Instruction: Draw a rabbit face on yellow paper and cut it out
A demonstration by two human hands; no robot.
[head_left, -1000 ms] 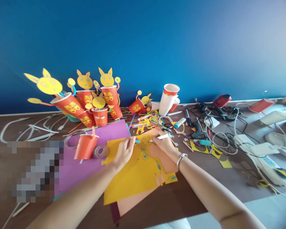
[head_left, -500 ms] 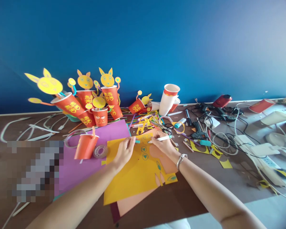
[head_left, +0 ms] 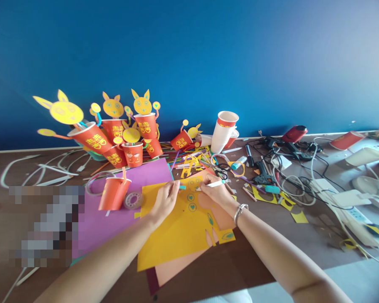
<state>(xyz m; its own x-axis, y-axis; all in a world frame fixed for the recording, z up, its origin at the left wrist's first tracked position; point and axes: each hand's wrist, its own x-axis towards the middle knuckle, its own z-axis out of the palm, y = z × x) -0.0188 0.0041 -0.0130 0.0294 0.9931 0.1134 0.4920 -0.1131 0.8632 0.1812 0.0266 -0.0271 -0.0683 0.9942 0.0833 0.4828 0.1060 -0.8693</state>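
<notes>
Yellow paper (head_left: 167, 235) lies before me, drawn with a round face (head_left: 194, 183), two small hearts in circles (head_left: 192, 202) and leaf-like shapes (head_left: 210, 219). My right hand (head_left: 213, 191) is closed round a white marker (head_left: 216, 183), its tip down at the face. Between the fingers of my left hand (head_left: 168, 197) a teal marker cap (head_left: 182, 187) sticks out, just left of the face. That hand rests on the paper's upper left part. Orange paper (head_left: 219, 216) shows beside and beneath the yellow sheet.
Purple paper (head_left: 113, 229) bears a red cup (head_left: 113, 194) and a tape roll (head_left: 133, 200). Behind stand red cups with yellow rabbit figures (head_left: 142, 105) and stacked white cups (head_left: 221, 132). To the right lie a glue gun (head_left: 265, 173), paper scraps (head_left: 299, 217), cables and a power strip (head_left: 341, 206).
The white marker's rear end has swung slightly left and down in my right hand. My left hand stays in place with the cap.
</notes>
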